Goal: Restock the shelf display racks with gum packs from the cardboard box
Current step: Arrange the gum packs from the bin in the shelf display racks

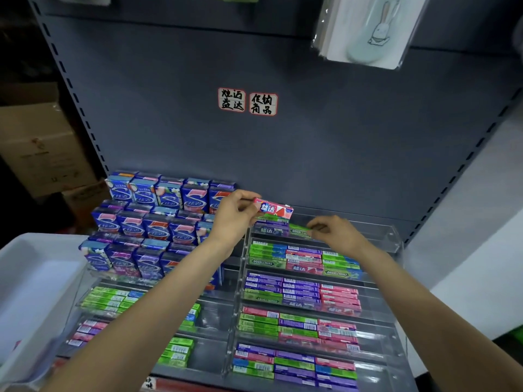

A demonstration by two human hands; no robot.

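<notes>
My left hand (235, 215) pinches a pink gum pack (273, 208) and holds it just above the top tier of the clear tiered rack (394, 240) on the right. My right hand (335, 232) grips a green Doublemint pack (300, 231) lying in that same top tier, next to a purple pack (268, 230). The lower tiers hold rows of green, purple and pink packs (300, 295). No cardboard box with gum shows near my hands.
A second clear rack (85, 281) on the left carries upright blue and purple gum boxes (147, 222) and some green packs. A white plastic bin (34, 281) sits at the left. Brown cartons (42, 148) stand behind the shelf upright. A packaged item (365, 29) hangs above.
</notes>
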